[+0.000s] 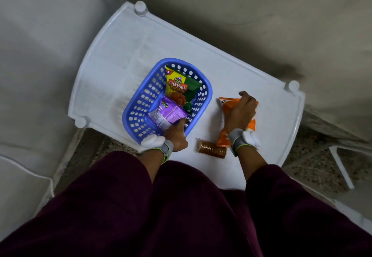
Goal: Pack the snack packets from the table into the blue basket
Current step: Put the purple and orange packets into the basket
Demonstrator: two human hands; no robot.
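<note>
The blue basket [141, 103] stands on the white table [251, 87]. Inside it lie a yellow-green Chataka Pataka packet [179, 87] and a purple packet [167, 115]. My left hand [177, 135] reaches over the basket's near rim and holds the purple packet's near end. To the right of the basket, my right hand [241, 111] is closed on an orange packet [229, 105] that lies on the table. A clear pack of brown biscuits [211, 149] lies near the table's front edge, between my two wrists.
The table is a small white plastic one with round corner knobs [140, 7]. A white chair frame [342, 166] stands on the speckled floor at the right. Pale walls close in at left and behind. My dark maroon clothing fills the lower view.
</note>
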